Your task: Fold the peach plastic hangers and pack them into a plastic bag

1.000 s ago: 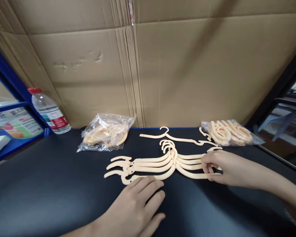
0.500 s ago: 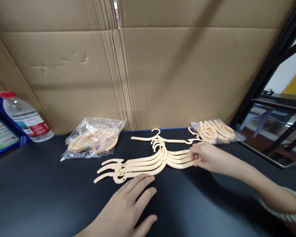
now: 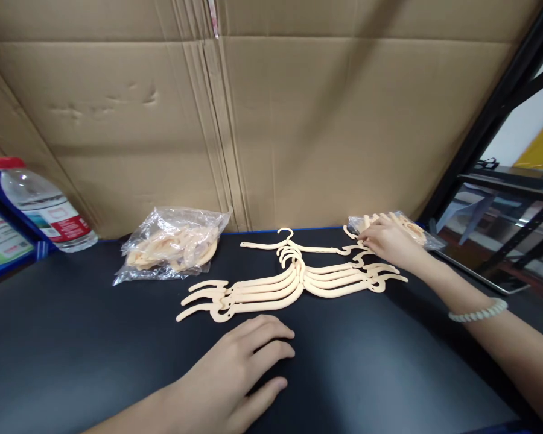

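Several cream plastic folding hangers [image 3: 262, 295] lie overlapped on the black table, their hooks bunched at the middle. Behind them is another hanger [image 3: 317, 248] with its hook toward the cardboard. My left hand [image 3: 248, 367] rests in front of the stack, fingers spread, holding nothing. At the back right, my right hand [image 3: 391, 241] has its fingers bent together on a loose curved hanger end piece [image 3: 349, 232] beside the hanger's right end. The fingertips partly hide that piece.
A clear bag of hanger parts [image 3: 172, 247] lies at the back left. Another bag of parts [image 3: 411, 228] is partly behind my right hand. A water bottle [image 3: 49, 208] leans at the far left. Cardboard [image 3: 344, 120] forms the back wall; a black metal frame [image 3: 489, 126] stands at the right.
My right hand has left the right ends of the stacked hangers and moved back to the loose end piece. My left hand has drawn slightly away from the stack. The view has shifted slightly.
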Action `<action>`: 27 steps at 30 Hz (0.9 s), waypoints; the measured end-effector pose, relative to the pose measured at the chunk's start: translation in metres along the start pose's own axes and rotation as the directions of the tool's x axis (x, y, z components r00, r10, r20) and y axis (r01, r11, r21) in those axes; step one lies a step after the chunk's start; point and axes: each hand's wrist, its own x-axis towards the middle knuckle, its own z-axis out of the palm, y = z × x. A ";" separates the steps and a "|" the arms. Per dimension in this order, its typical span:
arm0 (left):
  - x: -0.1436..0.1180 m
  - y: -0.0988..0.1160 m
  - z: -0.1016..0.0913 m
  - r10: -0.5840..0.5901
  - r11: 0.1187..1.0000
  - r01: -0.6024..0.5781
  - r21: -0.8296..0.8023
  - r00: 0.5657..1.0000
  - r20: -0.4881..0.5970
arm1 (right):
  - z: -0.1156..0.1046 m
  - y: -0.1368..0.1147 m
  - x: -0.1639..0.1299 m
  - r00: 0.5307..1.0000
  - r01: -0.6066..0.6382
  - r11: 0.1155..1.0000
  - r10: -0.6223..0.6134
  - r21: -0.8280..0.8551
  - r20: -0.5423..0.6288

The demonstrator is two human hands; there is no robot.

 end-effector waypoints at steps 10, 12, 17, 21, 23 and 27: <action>0.001 0.000 0.002 -0.017 0.998 0.016 -0.063 1.000 -0.015 | 0.003 -0.010 0.008 0.975 0.129 0.963 -0.080 -0.236 0.206; 0.001 0.000 0.002 -0.024 0.998 0.024 -0.051 1.000 -0.002 | 0.003 -0.015 0.009 0.972 0.102 0.951 -0.034 -0.292 0.231; 0.001 0.000 0.001 -0.042 0.999 0.043 -0.031 0.998 0.038 | 0.005 -0.021 0.012 0.969 0.097 0.936 -0.011 -0.339 0.246; 0.000 0.000 0.002 -0.042 0.998 0.044 -0.036 0.998 0.056 | 0.007 -0.016 0.012 0.971 0.108 0.931 -0.023 -0.349 0.238; -0.001 -0.001 0.002 -0.045 0.998 0.047 -0.040 0.997 0.059 | 0.008 -0.014 0.012 0.973 0.112 0.929 -0.030 -0.354 0.229; -0.001 -0.001 0.002 -0.051 0.998 0.054 -0.042 0.997 0.060 | 0.008 -0.011 0.012 0.976 0.130 0.922 -0.054 -0.364 0.212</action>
